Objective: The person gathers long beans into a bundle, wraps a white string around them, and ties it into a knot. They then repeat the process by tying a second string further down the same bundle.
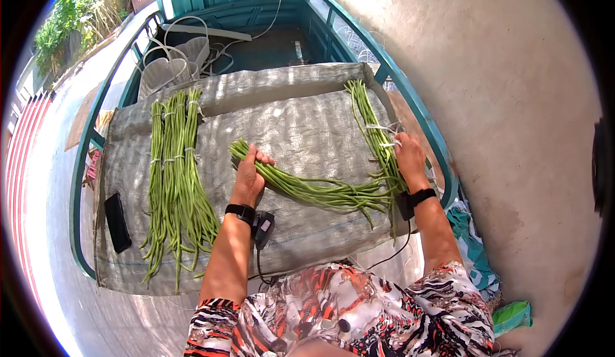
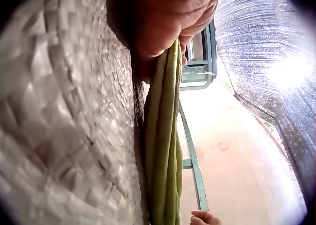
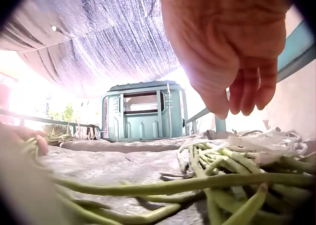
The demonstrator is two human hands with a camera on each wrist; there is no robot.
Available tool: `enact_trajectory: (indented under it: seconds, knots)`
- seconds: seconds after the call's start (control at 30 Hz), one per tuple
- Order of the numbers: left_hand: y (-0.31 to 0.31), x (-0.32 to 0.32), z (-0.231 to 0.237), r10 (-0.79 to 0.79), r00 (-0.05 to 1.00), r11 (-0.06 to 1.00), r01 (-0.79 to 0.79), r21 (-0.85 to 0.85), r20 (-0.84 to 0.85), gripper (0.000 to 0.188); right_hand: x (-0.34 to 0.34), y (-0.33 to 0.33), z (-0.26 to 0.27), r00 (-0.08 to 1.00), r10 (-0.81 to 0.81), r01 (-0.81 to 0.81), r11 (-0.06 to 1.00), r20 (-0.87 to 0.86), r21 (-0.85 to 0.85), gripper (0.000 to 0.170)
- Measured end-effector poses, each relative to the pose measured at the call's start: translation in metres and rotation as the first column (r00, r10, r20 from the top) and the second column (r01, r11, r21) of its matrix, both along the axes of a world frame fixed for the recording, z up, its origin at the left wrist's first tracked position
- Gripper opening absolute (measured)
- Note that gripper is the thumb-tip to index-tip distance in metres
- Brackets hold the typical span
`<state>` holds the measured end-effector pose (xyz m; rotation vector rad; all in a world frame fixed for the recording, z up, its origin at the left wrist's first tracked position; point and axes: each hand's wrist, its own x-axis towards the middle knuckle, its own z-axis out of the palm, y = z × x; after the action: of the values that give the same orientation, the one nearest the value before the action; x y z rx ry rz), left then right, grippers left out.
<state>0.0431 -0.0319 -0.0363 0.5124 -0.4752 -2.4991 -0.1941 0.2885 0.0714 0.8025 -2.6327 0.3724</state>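
My left hand [image 1: 250, 174] grips a bunch of green yard-long beans [image 1: 307, 190] near one end; the loose ends trail to the right across the woven sheet. In the left wrist view, beans [image 2: 165, 136] hang out from under the curled left hand [image 2: 173, 17]. My right hand [image 1: 412, 161] is over another pile of long beans [image 1: 365, 110] at the sheet's right side, beside thin white ties [image 1: 381, 127]. The right wrist view shows the right hand [image 3: 232, 52] with loosely bent fingers pointing down, above the beans and white ties [image 3: 281, 143].
Several tied bean bundles [image 1: 173, 145] lie on the left of the grey woven sheet [image 1: 301, 126], near a black phone [image 1: 118, 222]. A teal cart rail [image 1: 410, 100] runs along the right. White baskets [image 1: 168, 72] stand in the cart bed behind. A black device [image 1: 263, 229] with a cable sits by the left wrist.
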Motion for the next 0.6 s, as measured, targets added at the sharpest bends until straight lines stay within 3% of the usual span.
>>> enact_trajectory:
  seconds: [0.17, 0.27, 0.37, 0.47, 0.5, 0.57, 0.6]
  knots:
    - [0.002, 0.003, 0.006, 0.018, 0.982, 0.999, -0.008, -0.053, 0.186, 0.03, -0.062, -0.01, -0.035, 0.994, -0.076, 0.088, 0.982, -0.082, 0.165, 0.015]
    - [0.004, 0.008, 0.009, 0.017, 0.993, 0.994, -0.004, -0.109, 0.117, 0.038, -0.081, -0.008, -0.046, 0.994, -0.111, 0.11, 0.971, -0.007, 0.213, 0.011]
    - [0.01, 0.007, 0.016, 0.066, 0.992, 0.989, -0.051, -0.141, 0.107, 0.039, -0.06, -0.009, -0.02, 0.996, -0.088, 0.087, 0.991, 0.004, 0.106, 0.008]
    - [0.012, 0.008, 0.021, 0.078, 0.991, 0.985, -0.059, -0.162, 0.113, 0.04, -0.059, -0.01, -0.002, 0.97, 0.028, 0.016, 0.983, 0.241, -0.18, 0.01]
    - [0.013, 0.007, 0.022, 0.084, 0.99, 0.985, -0.064, -0.162, 0.117, 0.04, -0.056, -0.012, 0.008, 0.936, 0.16, -0.044, 0.937, 0.313, -0.345, 0.011]
    - [0.013, 0.007, 0.016, 0.081, 0.991, 0.987, -0.065, -0.144, 0.102, 0.042, -0.049, -0.025, 0.023, 0.816, 0.435, -0.099, 0.755, 0.381, -0.648, 0.012]
    - [0.011, 0.007, 0.014, 0.078, 0.993, 0.988, -0.064, -0.139, 0.094, 0.042, -0.047, -0.034, 0.024, 0.725, 0.58, -0.074, 0.601, 0.371, -0.796, 0.014]
